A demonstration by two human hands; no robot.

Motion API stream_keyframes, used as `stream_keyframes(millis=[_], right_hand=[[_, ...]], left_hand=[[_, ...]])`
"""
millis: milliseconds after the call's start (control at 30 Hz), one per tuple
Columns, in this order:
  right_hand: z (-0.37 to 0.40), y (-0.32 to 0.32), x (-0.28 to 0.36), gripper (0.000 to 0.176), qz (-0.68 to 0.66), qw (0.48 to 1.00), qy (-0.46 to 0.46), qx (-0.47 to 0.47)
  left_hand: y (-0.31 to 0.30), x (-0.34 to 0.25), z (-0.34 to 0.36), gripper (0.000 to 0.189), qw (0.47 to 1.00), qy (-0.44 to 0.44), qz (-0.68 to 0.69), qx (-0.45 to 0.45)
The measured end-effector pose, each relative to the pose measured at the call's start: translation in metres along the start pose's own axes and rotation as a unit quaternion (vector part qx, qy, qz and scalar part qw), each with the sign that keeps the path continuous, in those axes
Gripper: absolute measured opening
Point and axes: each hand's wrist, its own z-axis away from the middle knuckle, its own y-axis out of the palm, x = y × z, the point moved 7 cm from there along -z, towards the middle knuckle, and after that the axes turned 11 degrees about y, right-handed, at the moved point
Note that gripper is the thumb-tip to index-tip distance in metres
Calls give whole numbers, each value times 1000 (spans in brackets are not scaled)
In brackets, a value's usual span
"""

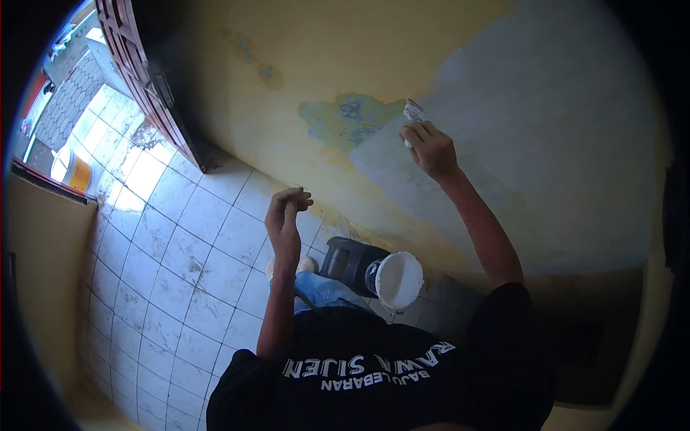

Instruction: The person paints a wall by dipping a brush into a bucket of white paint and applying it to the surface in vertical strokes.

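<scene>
My right hand [431,149] is closed around the handle of a paintbrush [413,111] with white, paint-covered bristles. The bristles are at the wall [496,136], along the border between the white-painted area and the yellow old paint. Just left of the brush is a peeling blue-grey patch [351,111]. My left hand [286,212] is held in the air over the floor, away from the wall, its fingers loosely bent and a little apart. Nothing shows in it. Below my hands, a white bucket [399,281] stands by a black plastic stool [349,267]; its contents are hard to make out.
The tiled floor [180,251] is smudged with white marks. At the upper left a brown panelled door [144,72] stands ajar beside a bright doorway. Another white bucket with an orange label [75,171] is near the threshold. My foot [305,265] is close to the stool.
</scene>
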Motion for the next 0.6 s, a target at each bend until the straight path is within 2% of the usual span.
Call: stream_keyframes(millis=[167, 267, 367, 467, 600], right_hand=[[-11, -29, -12, 20, -46, 996, 68, -37], [-23, -34, -30, 21, -65, 995, 52, -60], [-33, -54, -47, 21, 4, 994, 31, -108], [-35, -72, -37, 22, 27, 990, 31, -135], [-36, -63, -16, 22, 51, 990, 13, -129]], left_hand=[[1, 1, 0, 23, 1000, 2, 2, -8], [7, -1, 3, 24, 1000, -2, 2, 2], [10, 1, 5, 24, 1000, -10, 12, 10], [7, 6, 7, 25, 1000, -13, 15, 10], [0, 16, 11, 25, 1000, -17, 14, 8]])
